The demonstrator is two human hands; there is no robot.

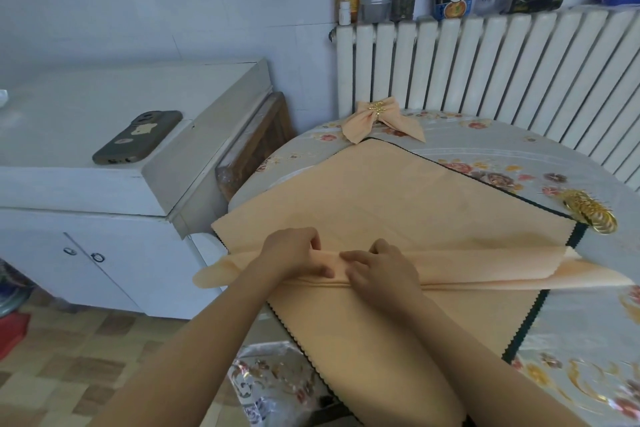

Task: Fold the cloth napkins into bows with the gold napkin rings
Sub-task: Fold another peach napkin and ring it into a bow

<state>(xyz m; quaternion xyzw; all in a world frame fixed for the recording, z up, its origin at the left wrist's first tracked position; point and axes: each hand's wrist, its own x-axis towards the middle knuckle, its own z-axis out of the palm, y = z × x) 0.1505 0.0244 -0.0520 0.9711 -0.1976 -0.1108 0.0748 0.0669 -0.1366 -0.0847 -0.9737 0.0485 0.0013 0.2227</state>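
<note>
done: one finished bow (382, 123) sits at the far edge of the surface (571, 322), near the radiator (485, 62); a gold ring is cinched at its centre, tails splayed to both sides.
in progress: a peach napkin (467, 265) lies across the near middle of the surface, gathered into long lengthwise pleats; its ends stick out left past the surface edge and right towards the floral cover.
underneath: flat peach cloth (381, 191) with dark scalloped trim, spread as a mat or stack; can't tell if it is one layer or several, so the remaining napkin count is unknown.
left hand: (298, 255) fingers curled, pinching the pleated band at its middle, thumb side down on the folds.
right hand: (377, 269) just beside the left, nearly touching it, fingers curled round the same pleats; both clamped on the napkin, none free.
rings: pile of gold napkin rings (590, 211) at the right of the surface, just off the flat cloth's corner, well apart from both hands.
step, my read: pleating or bunching the centre; ring not yet on this napkin.
left: finish gather, fetch a ring, thread the folded band through, fan the loops.
progress: one bow complete, second roughly midway.
risk: pleats may spring open when one hand lets go to reach for a ring.
off-task: phone (138, 137) on white cabinet (104, 191) to the left.
</note>
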